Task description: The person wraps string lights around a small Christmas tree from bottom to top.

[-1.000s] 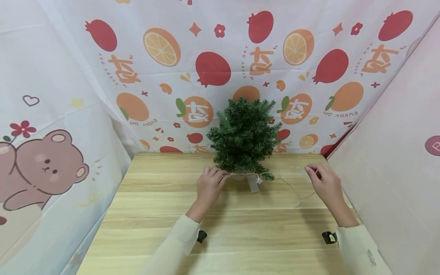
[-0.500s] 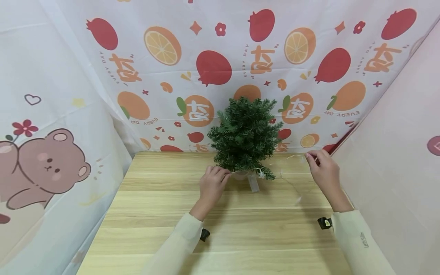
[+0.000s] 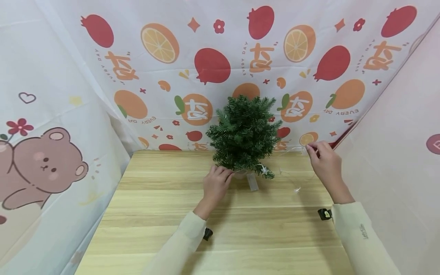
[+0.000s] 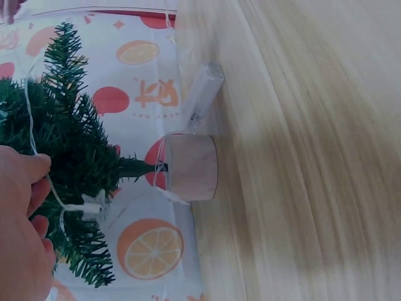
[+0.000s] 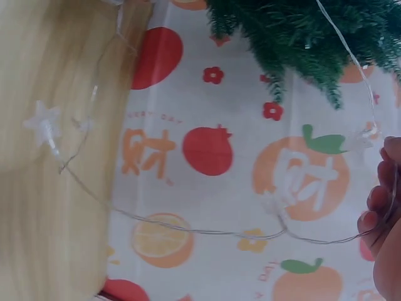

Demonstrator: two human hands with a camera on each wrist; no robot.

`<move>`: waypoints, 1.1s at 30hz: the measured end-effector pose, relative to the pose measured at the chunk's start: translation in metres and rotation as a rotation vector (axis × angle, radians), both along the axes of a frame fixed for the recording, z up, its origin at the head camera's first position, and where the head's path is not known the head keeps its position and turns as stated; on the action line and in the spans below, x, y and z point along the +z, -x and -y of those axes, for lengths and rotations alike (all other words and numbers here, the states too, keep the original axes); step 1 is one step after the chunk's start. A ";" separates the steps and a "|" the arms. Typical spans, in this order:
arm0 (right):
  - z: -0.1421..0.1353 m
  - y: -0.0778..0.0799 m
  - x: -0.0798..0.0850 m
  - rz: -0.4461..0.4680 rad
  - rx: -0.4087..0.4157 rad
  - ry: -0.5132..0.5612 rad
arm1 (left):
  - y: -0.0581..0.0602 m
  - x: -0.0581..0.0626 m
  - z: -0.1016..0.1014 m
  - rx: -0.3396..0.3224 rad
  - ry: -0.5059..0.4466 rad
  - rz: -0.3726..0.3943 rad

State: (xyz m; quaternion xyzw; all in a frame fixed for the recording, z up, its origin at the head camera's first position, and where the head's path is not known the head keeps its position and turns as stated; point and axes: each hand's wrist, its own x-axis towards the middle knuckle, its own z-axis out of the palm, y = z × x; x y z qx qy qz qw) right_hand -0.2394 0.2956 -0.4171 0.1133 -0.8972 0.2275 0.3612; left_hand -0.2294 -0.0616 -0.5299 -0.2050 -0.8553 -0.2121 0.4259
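Note:
A small artificial Christmas tree (image 3: 244,130) stands upright at the back of the table, its pale round base (image 4: 193,166) showing in the left wrist view. My left hand (image 3: 216,183) pinches the thin clear wire of a star string light (image 4: 31,119) at the tree's lower left branches. One star (image 3: 264,170) hangs over a low right branch. Right of the tree, my right hand (image 3: 326,166) pinches another stretch of the wire, raised off the table. Below it the wire (image 5: 169,226) sags in a loop with a clear star (image 5: 44,122) on it.
A clear battery box (image 3: 252,182) lies on the wooden table (image 3: 154,221) before the tree's base. Behind the tree hangs a fruit-print curtain (image 3: 213,38); plain and bear-print cloths (image 3: 48,164) close off the sides.
My right hand has risen slightly, lifting its stretch of wire. The left hand has shifted a little right, and the star by the low branch has moved up and right.

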 end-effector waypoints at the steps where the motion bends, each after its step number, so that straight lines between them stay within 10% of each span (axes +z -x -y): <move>1: -0.001 0.000 -0.003 0.017 -0.005 0.008 | 0.000 -0.001 -0.001 0.000 0.001 0.010; 15: -0.010 -0.004 -0.050 0.245 -0.056 0.053 | -0.016 0.010 -0.027 -0.079 -0.024 0.047; 33: 0.008 -0.014 -0.063 0.281 -0.023 0.092 | -0.028 0.048 -0.125 -0.287 -0.150 0.431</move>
